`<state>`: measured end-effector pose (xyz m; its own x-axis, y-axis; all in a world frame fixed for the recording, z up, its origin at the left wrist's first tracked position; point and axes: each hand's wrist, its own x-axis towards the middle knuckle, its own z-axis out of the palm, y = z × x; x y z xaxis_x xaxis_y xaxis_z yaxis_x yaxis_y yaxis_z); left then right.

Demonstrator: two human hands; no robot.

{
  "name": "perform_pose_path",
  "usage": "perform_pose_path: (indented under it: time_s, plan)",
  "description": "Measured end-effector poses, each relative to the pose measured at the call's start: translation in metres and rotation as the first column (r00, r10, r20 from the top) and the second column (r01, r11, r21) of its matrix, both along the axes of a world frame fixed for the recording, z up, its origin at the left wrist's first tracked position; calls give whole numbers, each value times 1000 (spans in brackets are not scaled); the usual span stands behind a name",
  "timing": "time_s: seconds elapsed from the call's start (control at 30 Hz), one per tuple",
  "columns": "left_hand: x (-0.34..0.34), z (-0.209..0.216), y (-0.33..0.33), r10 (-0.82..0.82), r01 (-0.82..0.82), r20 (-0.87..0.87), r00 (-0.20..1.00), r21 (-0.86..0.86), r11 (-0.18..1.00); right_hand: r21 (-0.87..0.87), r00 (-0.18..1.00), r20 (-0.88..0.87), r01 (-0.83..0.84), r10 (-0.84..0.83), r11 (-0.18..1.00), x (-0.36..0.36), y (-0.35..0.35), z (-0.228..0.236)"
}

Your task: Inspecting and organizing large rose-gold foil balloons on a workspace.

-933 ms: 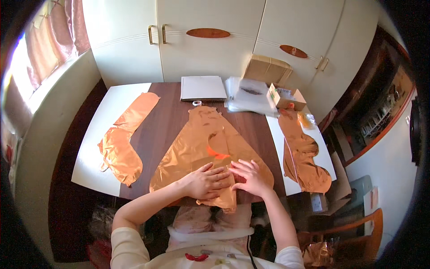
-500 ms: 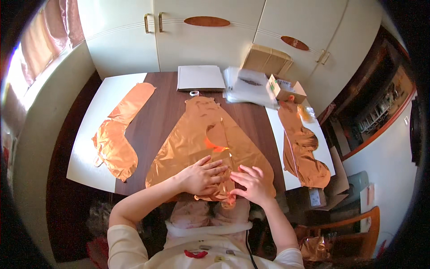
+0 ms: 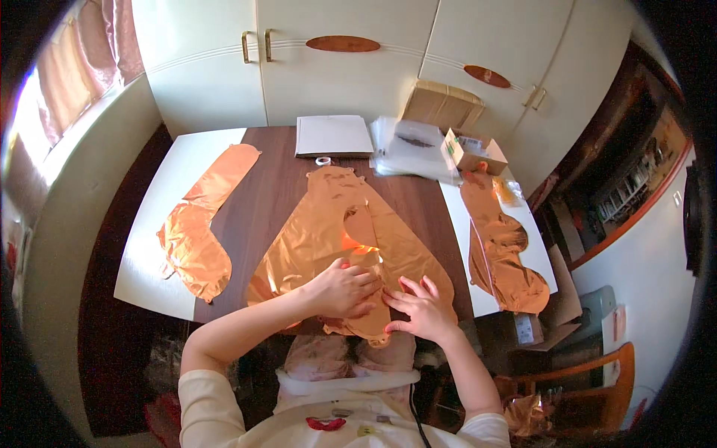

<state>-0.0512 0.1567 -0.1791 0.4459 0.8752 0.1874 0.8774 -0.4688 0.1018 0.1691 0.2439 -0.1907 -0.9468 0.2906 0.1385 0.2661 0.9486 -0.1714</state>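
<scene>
A large flat copper-coloured foil balloon (image 3: 299,231), wide toward me and narrow at the far end, lies in the middle of the table. Its near part is folded over, making a strip that reaches the table's front edge. My left hand (image 3: 345,290) rests on this strip with its fingers bent and drawn together against the foil; their tips are partly hidden. Beside it on the right, my right hand (image 3: 422,310) lies on the strip's right edge, fingers stretched and apart, thumb low near the end tab.
Another flat foil balloon (image 3: 198,224), bent in shape, lies at the left, and a wavy-edged one (image 3: 500,250) at the right. Toward the back are a white stack (image 3: 334,136), a tape roll (image 3: 323,161), clear plastic bags (image 3: 411,149) and a small open carton (image 3: 474,153). A wooden chair (image 3: 616,381) stands at the right.
My left hand has gone from flat and spread to bent fingers on the foil. The folded strip lies smoother at its near end. My right hand has barely shifted.
</scene>
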Motion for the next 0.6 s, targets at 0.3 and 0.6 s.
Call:
perform_pose_path:
  time_s: [0.3,0.6]
  plan:
    - [1,-15,18,119,-102,-63,991,228,968,32,1000,-13,-8,8,999,0,-4,1]
    - [-4,-10,21,142,-116,-107,984,221,968,18,997,-80,-3,4,1000,4,-15,-2]
